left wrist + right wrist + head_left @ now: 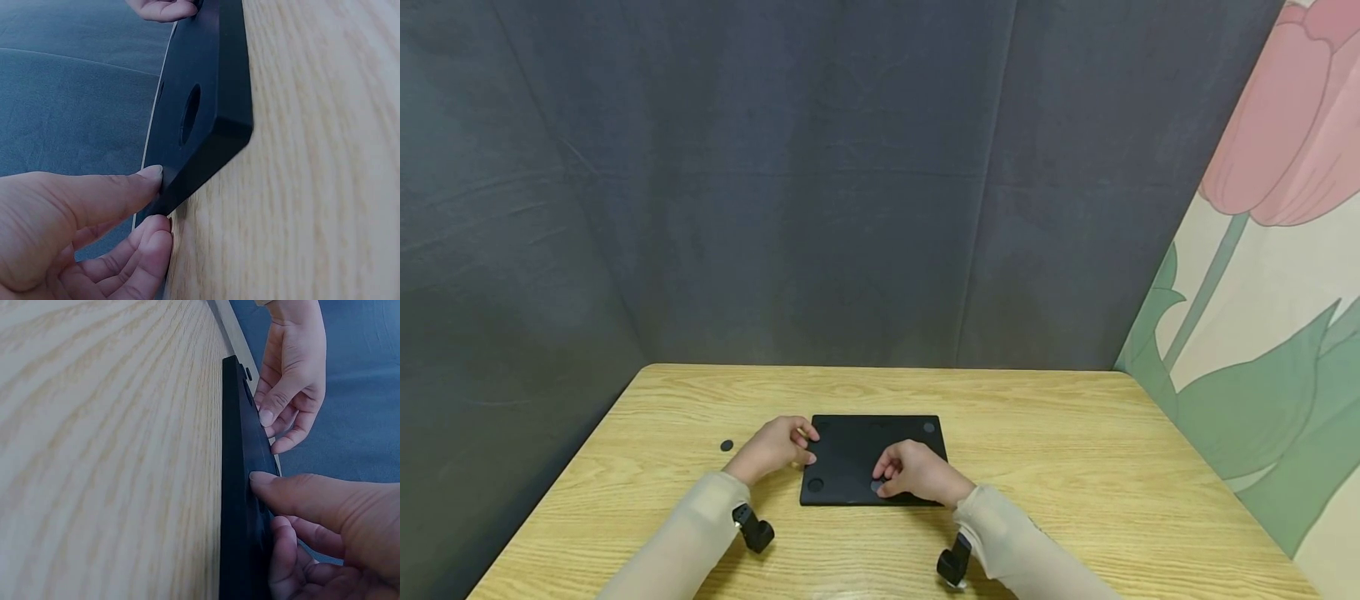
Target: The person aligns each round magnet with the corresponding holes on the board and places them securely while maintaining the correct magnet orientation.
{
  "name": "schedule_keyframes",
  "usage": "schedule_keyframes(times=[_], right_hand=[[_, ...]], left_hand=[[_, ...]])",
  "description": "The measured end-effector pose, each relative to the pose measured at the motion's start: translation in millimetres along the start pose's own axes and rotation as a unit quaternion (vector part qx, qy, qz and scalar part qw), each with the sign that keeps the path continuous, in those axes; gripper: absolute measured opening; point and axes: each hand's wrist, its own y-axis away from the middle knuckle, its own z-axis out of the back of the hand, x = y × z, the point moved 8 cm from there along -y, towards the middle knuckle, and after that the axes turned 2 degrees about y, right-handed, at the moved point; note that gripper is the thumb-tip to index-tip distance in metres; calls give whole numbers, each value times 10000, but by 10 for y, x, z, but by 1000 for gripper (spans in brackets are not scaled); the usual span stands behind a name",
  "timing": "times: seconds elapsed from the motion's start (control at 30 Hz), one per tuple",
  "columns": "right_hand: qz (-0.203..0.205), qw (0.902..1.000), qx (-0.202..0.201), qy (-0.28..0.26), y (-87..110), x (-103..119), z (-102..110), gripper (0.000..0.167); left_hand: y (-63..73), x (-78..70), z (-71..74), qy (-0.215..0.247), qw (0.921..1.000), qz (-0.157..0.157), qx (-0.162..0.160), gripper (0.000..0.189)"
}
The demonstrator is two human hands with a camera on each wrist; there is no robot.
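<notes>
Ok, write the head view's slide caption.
Left hand at a black board, right hand over it, loose disc on table.

Black board [845, 454], tan wood-grained table [1075, 467], blue-grey curtain [820, 183], pink-and-green tulip mural [1262, 125]

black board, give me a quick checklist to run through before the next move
1. Black board resting on the tabletop: ok.
2. Board steadied: ok, the left hand grips its left edge.
3. Right hand positioned: ok, it is over the board's near side, thumb at a dark disc.
4. That disc fully seated: cannot tell, the fingers partly hide it.
5. Near-left recess filled: not ok, it looks empty.
6. Loose disc on the board: not ok, it lies on the tabletop, left of the board.
</notes>
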Motion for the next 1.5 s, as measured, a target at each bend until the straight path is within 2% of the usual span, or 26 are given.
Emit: schedule_keyframes(times=[0.8, 1.07, 1.3, 1.5], right_hand=[[-7, 10000, -41, 3, 10, 25, 14, 16], [4, 9999, -93, 117, 33, 21, 17, 14], [205, 9990, -360, 159, 95, 52, 97, 7], [270, 9975, -657, -15, 126, 14, 279, 11]], left_hand=[[8, -15, 19, 21, 9999, 75, -66, 24], [-2, -7, -2, 90, 9999, 79, 5, 24], [-1, -8, -5, 77, 10000, 30, 20, 25], [-9, 9, -1, 73, 10000, -7, 15, 25]])
